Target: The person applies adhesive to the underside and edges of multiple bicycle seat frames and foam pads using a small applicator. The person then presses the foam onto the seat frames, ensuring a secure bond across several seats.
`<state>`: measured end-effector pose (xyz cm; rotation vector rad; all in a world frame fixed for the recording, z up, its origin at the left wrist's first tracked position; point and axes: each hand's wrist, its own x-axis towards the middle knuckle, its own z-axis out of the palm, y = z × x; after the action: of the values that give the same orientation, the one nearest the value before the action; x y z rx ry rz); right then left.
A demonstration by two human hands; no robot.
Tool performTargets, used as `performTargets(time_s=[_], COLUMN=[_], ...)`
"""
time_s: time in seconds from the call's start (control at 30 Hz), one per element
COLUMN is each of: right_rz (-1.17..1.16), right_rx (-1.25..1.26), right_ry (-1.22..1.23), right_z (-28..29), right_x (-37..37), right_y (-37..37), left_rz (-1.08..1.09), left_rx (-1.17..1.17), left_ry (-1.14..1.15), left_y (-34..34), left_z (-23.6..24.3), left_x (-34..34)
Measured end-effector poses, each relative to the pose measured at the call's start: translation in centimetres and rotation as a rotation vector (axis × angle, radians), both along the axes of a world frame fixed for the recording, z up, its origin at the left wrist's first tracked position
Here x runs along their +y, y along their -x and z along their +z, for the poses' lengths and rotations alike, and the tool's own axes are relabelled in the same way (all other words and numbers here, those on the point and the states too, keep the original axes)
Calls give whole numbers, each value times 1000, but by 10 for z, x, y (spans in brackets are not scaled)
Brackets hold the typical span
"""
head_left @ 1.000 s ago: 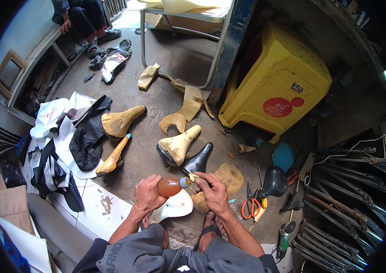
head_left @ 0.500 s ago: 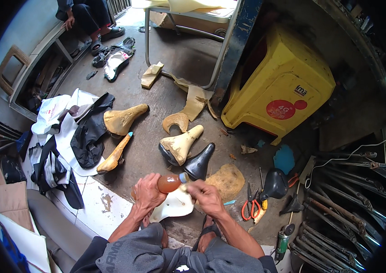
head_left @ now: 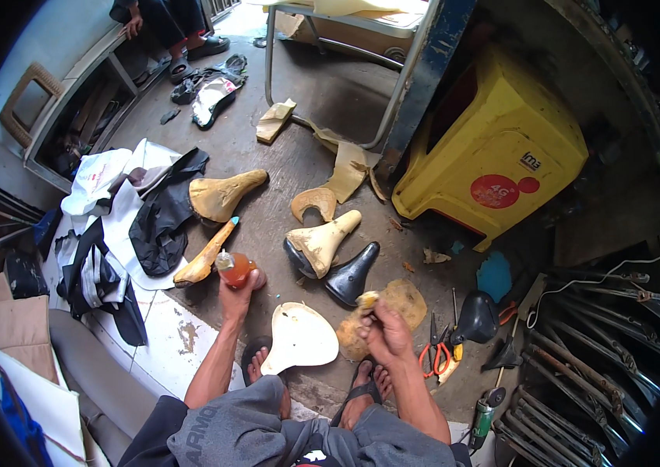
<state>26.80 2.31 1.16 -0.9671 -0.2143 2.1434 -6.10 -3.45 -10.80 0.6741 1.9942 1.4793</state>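
Note:
My left hand (head_left: 235,300) grips a small clear bottle (head_left: 238,270) of orange-brown liquid, held beside an orange-brown narrow bicycle saddle (head_left: 204,254). In my right hand (head_left: 387,335), a small yellowish wad (head_left: 367,299), perhaps foam, is pinched between thumb and fingers. That hand is over a round tan foam sheet (head_left: 405,302) on the floor. Between my feet lies a white saddle-shaped piece (head_left: 301,335), touched by neither hand. Ahead are a cream-topped saddle (head_left: 322,243) and a black saddle (head_left: 353,274).
Orange-handled scissors (head_left: 433,358) and a black saddle cover (head_left: 478,315) lie right. Metal bars (head_left: 602,366) are stacked beyond a green power tool (head_left: 483,419). A yellow plastic stool (head_left: 501,148) lies tipped over. Black and white material (head_left: 162,222) covers the left. Another person sits far left.
My left hand has moved left and forward with the bottle, away from the white piece. My right hand has moved right with the yellowish wad. The white piece is now fully exposed.

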Motion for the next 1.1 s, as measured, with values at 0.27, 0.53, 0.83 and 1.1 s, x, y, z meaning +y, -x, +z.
performTargets(time_s=[0.27, 0.53, 0.83, 1.1], right_rz=[0, 514, 460, 257], right_rx=[-303, -641, -560, -386], right_ry=[-235, -435, -165, -39], right_z=[-11, -111, -90, -88], right_x=[5, -34, -34, -38], right_y=[-18, 11, 14, 11], left_rz=[-7, -462, -623, -628], left_rx=[229, -320, -1368, -1755], left_ry=[-106, 430, 288, -63], left_y=[-16, -71, -48, -79], left_z=[12, 12, 36, 0], left_x=[-23, -94, -47, -57])
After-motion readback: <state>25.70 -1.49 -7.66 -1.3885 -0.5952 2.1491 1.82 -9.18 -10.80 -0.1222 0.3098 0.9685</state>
